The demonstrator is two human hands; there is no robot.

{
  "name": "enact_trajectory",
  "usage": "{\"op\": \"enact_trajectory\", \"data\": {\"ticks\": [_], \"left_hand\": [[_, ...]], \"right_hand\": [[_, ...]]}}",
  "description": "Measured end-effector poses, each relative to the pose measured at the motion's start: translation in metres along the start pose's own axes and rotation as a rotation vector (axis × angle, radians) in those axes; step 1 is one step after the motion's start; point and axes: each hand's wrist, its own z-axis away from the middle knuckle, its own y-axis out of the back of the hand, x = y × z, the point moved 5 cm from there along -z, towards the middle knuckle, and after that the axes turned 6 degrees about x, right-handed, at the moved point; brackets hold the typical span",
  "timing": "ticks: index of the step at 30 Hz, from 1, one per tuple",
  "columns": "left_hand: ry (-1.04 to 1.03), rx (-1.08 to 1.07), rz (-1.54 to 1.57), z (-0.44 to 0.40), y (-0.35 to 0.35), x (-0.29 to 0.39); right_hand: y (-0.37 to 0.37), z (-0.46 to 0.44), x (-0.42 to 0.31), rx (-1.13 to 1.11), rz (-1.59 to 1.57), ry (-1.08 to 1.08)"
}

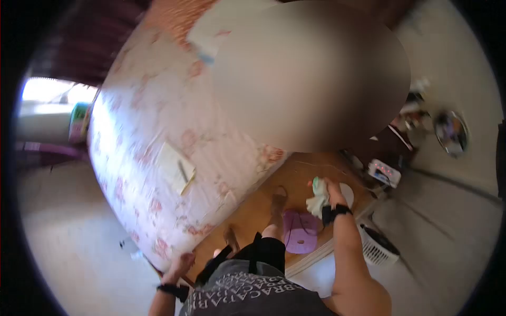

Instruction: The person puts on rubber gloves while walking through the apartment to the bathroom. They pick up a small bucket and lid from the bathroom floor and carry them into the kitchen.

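Observation:
My right hand (334, 193), a black band round its wrist, is closed on a pale, crumpled cloth (316, 204) held out over the wooden floor. A light green patch (316, 184) shows at the top of the bundle; whether it is part of the cloth or a separate object I cannot tell. Low on the left, my left hand (182, 263) is beside the near corner of the bed, its fingers curled and nothing visible in them. The floral bedsheet (142, 158) covers the bed, with a notebook (173, 166) and a pen (182, 169) lying on it.
A purple plastic stool (301, 231) stands by my feet. To the right are a white basket (377, 246), a power strip (384, 173) with red lights and a round mirror (450, 132). A large blurred oval hides the upper middle. A thin cable runs along the floor.

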Motion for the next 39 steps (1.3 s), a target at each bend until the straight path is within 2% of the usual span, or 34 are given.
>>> {"op": "enact_trajectory", "data": {"ticks": [1, 2, 3, 4, 5, 7, 9, 10, 12, 13, 15, 17, 19, 20, 21, 22, 23, 24, 25, 26, 27, 28, 30, 31, 32, 35, 37, 39], "left_hand": [[0.082, -0.071, 0.019, -0.005, 0.002, 0.003], [-0.097, -0.008, 0.078, -0.012, -0.001, 0.0], [-0.233, 0.087, 0.038, -0.018, 0.002, 0.005], [-0.159, 0.04, 0.146, -0.018, 0.005, 0.013], [-0.092, -0.012, 0.253, -0.019, 0.007, 0.027], [-0.209, -0.055, 0.23, 0.001, 0.034, 0.087], [-0.323, -0.064, 0.432, 0.014, 0.044, 0.115], [-0.318, -0.049, 0.453, 0.02, 0.044, 0.12], [-0.382, -0.185, 0.854, 0.03, 0.042, 0.131], [-0.393, -0.173, 0.879, 0.03, 0.046, 0.129], [-0.358, -0.485, 0.957, 0.034, 0.042, 0.121], [-0.411, -0.471, 1.008, 0.03, 0.041, 0.097], [-0.659, -0.352, 1.134, 0.035, 0.057, 0.077], [-0.58, -0.301, 1.101, 0.033, 0.057, 0.065], [-0.591, -0.298, 1.126, 0.032, 0.058, 0.049], [-0.777, -0.104, 1.038, 0.032, 0.068, 0.034], [-0.947, 0.099, 0.938, 0.036, 0.077, 0.017], [-0.954, 0.112, 0.958, 0.043, 0.083, -0.001], [-0.842, 0.103, 1.031, 0.051, 0.093, -0.023], [-0.73, 0.093, 1.1, 0.059, 0.099, -0.044], [-0.737, 0.103, 1.115, 0.069, 0.107, -0.064], [-0.621, 0.084, 1.129, 0.074, 0.109, -0.087], [-0.422, 0.017, 1.133, 0.07, 0.099, -0.13], [-0.424, 0.02, 1.146, 0.072, 0.094, -0.148], [-0.365, 0.039, 1.179, 0.074, 0.089, -0.167], [-0.311, 0.085, 1.323, 0.093, 0.092, -0.199], [-0.264, 0.213, 1.553, 0.108, 0.097, -0.217], [-0.239, 0.291, 1.604, 0.112, 0.089, -0.236]], "right_hand": [[-0.046, 0.048, 0.003, -0.216, -0.016, -0.096], [-0.084, 0.038, 0.043, -0.243, 0.195, 0.046], [-0.112, 0.056, 0.064, -0.434, 0.086, -0.035], [-0.129, 0.045, 0.099, -0.391, 0.034, -0.025], [-0.169, 0.088, 0.093, -0.503, 0.17, -0.066], [-0.228, 0.136, 0.114, -0.576, 0.141, -0.215], [-0.279, 0.174, 0.126, -0.72, 0.17, -0.165], [-0.302, 0.19, 0.132, -0.727, 0.196, -0.169], [-0.348, 0.225, 0.137, -0.873, 0.231, -0.154], [-0.365, 0.238, 0.14, -0.873, 0.261, -0.148], [-0.399, 0.269, 0.141, -0.96, 0.33, -0.069], [-0.422, 0.297, 0.145, -0.975, 0.402, -0.064], [-0.439, 0.312, 0.155, -0.969, 0.642, 0.158], [-0.446, 0.318, 0.166, -0.962, 0.671, 0.157], [-0.454, 0.324, 0.173, -0.962, 0.787, 0.37], [-0.462, 0.331, 0.18, -0.96, 0.899, 0.589], [-0.467, 0.333, 0.194, -0.961, 0.928, 0.595], [-0.47, 0.336, 0.207, -0.928, 1.065, 0.757], [-0.475, 0.341, 0.218, -0.89, 1.198, 0.923], [-0.48, 0.346, 0.232, -0.895, 1.219, 0.929], [-0.483, 0.348, 0.248, -0.926, 1.186, 0.748], [-0.487, 0.348, 0.264, -0.948, 1.146, 0.567], [-0.505, 0.347, 0.281, -0.949, 1.264, 0.552], [-0.512, 0.347, 0.29, -0.945, 1.369, 0.526], [-0.524, 0.35, 0.297, -0.933, 1.399, 0.599], [-0.556, 0.354, 0.312, -0.973, 1.357, 0.578], [-0.576, 0.358, 0.319, -1.0, 1.461, 0.605], [-0.594, 0.358, 0.33, -1.036, 1.369, 0.513]]}}
